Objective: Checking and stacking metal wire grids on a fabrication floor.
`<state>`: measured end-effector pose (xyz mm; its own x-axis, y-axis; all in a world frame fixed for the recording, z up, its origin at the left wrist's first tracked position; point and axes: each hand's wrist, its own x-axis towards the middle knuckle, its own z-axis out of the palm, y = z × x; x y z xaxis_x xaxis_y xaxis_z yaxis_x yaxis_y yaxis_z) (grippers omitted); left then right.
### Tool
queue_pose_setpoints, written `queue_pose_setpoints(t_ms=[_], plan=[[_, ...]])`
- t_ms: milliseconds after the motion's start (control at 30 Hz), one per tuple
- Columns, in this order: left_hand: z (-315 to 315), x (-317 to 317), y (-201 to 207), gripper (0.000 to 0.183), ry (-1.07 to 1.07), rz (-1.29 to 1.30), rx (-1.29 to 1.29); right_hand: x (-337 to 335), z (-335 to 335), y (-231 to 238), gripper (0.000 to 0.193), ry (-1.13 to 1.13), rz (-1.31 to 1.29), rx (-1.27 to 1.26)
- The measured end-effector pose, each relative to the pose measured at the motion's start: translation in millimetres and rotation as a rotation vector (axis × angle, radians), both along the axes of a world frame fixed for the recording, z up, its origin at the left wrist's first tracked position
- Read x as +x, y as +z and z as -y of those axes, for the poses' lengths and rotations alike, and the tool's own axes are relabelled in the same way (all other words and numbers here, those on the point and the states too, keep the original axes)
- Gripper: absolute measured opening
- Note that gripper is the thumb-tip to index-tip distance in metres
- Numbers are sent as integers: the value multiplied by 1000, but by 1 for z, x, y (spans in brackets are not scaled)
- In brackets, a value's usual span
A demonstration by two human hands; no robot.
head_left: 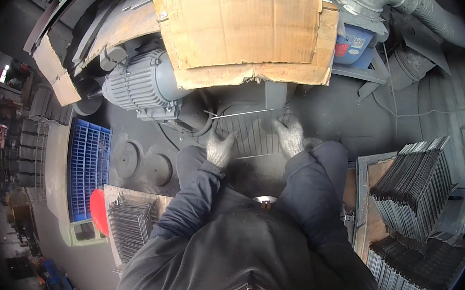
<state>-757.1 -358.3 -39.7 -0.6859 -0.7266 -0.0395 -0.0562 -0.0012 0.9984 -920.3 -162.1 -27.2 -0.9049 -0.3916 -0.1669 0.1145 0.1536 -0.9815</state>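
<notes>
A dark rectangular metal plate with ribs across it and bright long edges lies between my hands, above my lap. My left hand, in a grey work glove, is closed on its left end. At the right end my right hand, gloved alike, has its fingers closed on the plate near the far corner. Some fingertips of both hands are hidden against the dark plate. Beyond the plate's far edge stands a grey metal post below a sheet of cardboard.
A grey electric motor sits at the far left. Stacks of thin dark plates stand on the right, with another stack at the left. A blue plastic crate lies further left, and a blue machine with a duct is far right.
</notes>
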Motion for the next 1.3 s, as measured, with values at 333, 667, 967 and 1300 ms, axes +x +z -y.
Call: queue_pose_setpoints(t_ms=[333, 667, 967, 1300], plan=[[-73, -74, 4, 41, -194, 62, -153, -29, -98, 11, 17, -240, 9, -313], [1, 2, 2, 42, -4, 117, -4, -2, 6, -21, 15, -59, -112, 1], [-31, 27, 61, 39, -104, 26, 67, 15, -33, 40, 12, 5, -27, -254], [-92, 46, 142, 31, -101, -276, 174, 81, -122, 131, 33, -165, -90, -366]])
